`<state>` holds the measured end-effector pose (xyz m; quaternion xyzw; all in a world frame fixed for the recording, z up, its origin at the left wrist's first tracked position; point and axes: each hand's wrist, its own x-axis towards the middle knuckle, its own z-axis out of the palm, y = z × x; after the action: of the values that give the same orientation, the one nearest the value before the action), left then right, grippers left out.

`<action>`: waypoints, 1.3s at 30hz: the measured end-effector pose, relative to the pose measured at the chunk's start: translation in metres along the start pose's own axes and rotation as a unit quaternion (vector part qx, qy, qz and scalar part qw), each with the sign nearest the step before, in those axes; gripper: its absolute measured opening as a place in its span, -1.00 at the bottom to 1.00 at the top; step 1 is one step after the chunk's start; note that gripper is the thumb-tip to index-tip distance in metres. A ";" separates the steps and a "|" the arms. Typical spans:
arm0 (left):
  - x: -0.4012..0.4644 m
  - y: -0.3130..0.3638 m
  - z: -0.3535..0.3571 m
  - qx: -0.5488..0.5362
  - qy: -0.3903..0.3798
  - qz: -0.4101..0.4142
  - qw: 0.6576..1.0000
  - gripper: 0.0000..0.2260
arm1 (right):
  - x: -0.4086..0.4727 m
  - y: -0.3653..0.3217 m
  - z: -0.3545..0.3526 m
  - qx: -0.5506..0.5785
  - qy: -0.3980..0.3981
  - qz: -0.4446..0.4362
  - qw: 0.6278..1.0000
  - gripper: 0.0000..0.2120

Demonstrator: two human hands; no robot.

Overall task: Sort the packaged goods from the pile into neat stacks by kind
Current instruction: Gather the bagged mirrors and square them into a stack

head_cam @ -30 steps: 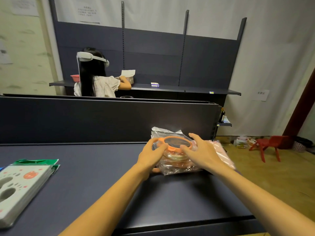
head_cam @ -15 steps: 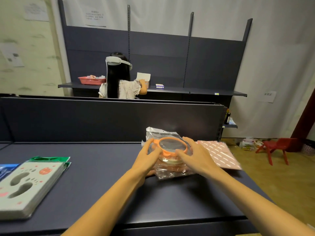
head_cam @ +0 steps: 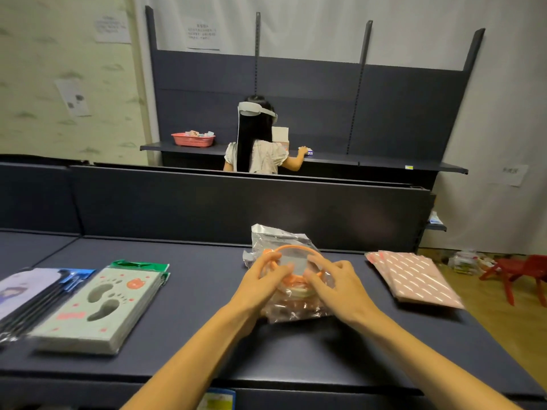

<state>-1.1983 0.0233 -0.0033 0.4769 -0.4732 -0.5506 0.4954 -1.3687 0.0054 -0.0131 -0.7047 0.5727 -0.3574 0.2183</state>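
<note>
Dark shelf (head_cam: 189, 329), left hand (head_cam: 260, 287), right hand (head_cam: 340, 287) gripping bagged orange rings (head_cam: 291, 263), contents blurred.

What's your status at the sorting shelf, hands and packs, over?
Left hand and right hand both gripping the clear-bagged orange-ring stack. Stack down on shelf. Pink packs right, footprint packs left, both apart.

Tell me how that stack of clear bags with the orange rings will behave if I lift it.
The bagged orange rings will probably slide: the glossy plastic looks slick. The loose crinkled film should flop, while the rings seem stiff. Likely light, but gripped by both hands, left hand and right hand, lower bags may slip out.
</note>
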 end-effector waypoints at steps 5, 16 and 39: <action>-0.006 0.006 -0.037 -0.024 -0.022 -0.038 0.999 -0.65 | 0.000 -0.022 0.031 0.022 -0.005 -0.012 1.000 -0.78; -0.012 0.007 -0.089 -0.068 -0.003 -0.059 0.996 -0.68 | -0.002 -0.051 0.069 0.052 -0.014 -0.022 0.998 -0.75; -0.033 -0.023 -0.124 0.094 -0.008 0.224 0.970 -0.53 | -0.020 -0.064 0.080 0.220 -0.073 -0.061 0.971 -0.16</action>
<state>-1.0751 0.0517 -0.0363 0.3984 -0.6218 -0.3825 0.5553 -1.2681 0.0325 -0.0242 -0.6973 0.4181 -0.4352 0.3867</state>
